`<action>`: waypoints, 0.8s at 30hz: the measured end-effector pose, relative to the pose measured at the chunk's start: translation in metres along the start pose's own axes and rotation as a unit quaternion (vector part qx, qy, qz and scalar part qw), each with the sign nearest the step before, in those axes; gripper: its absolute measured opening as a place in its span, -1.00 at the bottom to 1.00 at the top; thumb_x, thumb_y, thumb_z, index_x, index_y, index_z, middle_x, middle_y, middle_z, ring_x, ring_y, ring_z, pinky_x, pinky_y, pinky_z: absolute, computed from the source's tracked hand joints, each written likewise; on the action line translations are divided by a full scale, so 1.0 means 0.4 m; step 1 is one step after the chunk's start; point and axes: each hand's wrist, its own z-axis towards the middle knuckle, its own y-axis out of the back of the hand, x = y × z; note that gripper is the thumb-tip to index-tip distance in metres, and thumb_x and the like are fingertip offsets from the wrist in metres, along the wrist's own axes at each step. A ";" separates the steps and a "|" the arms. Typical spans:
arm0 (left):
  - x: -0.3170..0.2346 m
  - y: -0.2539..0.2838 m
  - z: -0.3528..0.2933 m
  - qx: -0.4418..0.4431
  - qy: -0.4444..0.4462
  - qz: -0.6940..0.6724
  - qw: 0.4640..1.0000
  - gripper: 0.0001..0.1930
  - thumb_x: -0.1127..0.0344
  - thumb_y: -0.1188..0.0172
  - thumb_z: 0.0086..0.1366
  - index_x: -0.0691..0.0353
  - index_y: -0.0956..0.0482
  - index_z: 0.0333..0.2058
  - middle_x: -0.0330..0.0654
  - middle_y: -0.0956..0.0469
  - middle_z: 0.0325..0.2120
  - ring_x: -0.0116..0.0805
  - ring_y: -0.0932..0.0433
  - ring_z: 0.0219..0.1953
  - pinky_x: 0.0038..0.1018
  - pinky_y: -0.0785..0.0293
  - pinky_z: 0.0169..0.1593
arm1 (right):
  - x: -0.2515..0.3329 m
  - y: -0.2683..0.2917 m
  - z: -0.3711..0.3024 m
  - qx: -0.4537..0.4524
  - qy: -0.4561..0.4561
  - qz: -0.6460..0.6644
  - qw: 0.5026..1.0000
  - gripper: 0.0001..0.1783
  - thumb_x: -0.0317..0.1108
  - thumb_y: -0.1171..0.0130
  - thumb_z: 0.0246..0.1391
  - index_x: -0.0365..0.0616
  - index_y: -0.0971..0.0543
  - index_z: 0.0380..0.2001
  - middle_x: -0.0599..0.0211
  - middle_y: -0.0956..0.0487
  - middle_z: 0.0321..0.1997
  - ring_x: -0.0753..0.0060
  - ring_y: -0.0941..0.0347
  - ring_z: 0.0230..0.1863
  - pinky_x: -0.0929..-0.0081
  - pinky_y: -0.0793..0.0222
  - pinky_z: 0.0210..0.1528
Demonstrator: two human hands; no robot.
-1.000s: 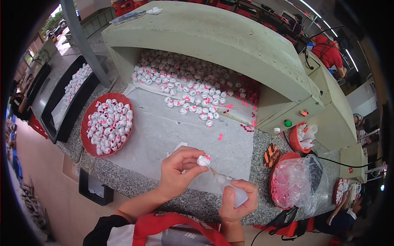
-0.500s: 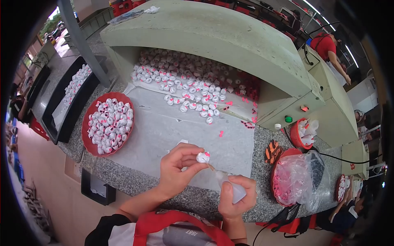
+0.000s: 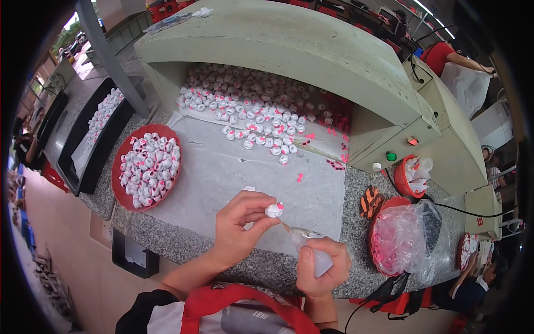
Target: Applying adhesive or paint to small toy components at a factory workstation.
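Observation:
Between the thumb and fingers of my left hand (image 3: 243,222) is a small white bead-like piece (image 3: 274,210) with a pink bow on it. My right hand (image 3: 322,267) is wrapped round a translucent squeeze bottle (image 3: 317,257) with a thin brownish tip. That tip points up at the white piece, just below it; whether they touch I cannot tell. Both hands are over the near edge of a white paper sheet (image 3: 206,161). Two small pink pieces (image 3: 300,177) lie on the sheet beyond my hands.
A grey-green hooded machine (image 3: 278,42) spans the back, many white pieces (image 3: 239,106) under it. At left stand a red bowl (image 3: 115,183) of white pieces and a black tray (image 3: 83,181). Right are a plastic-covered red bowl (image 3: 384,273) and a small red basket (image 3: 401,189). A co-worker (image 3: 445,58) holds plastic.
My hands keep their hold; the bottle tip has shifted slightly away from the white piece. The co-worker at back right has raised an arm with a clear plastic bag.

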 end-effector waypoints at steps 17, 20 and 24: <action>0.001 0.022 0.011 0.028 0.182 -0.214 0.959 -0.67 0.69 -0.09 -0.02 0.39 -0.37 -0.21 -0.07 -0.46 -0.26 -0.23 -0.51 -0.22 -0.36 -0.44 -0.08 | -0.002 0.001 0.005 0.006 0.058 0.009 0.998 -0.74 -0.58 -0.15 -0.32 -0.28 -0.41 -0.43 0.27 -0.50 -0.57 0.39 -0.37 -0.72 0.56 -0.30 -0.66; 0.004 0.023 0.006 0.036 0.183 -0.218 0.958 -0.67 0.68 -0.10 -0.03 0.39 -0.37 -0.21 -0.07 -0.46 -0.26 -0.22 -0.51 -0.22 -0.35 -0.44 -0.08 | 0.000 -0.002 0.003 0.004 0.040 0.024 0.999 -0.74 -0.58 -0.15 -0.33 -0.28 -0.41 -0.43 0.27 -0.50 -0.57 0.39 -0.38 -0.71 0.57 -0.30 -0.66; 0.001 0.025 0.006 0.035 0.182 -0.218 0.958 -0.67 0.68 -0.10 -0.03 0.39 -0.37 -0.21 -0.06 -0.46 -0.25 -0.21 -0.51 -0.22 -0.34 -0.44 -0.08 | -0.006 0.003 -0.004 0.006 0.025 0.020 0.999 -0.75 -0.58 -0.15 -0.33 -0.27 -0.41 -0.45 0.28 -0.50 -0.57 0.38 -0.39 -0.71 0.56 -0.31 -0.65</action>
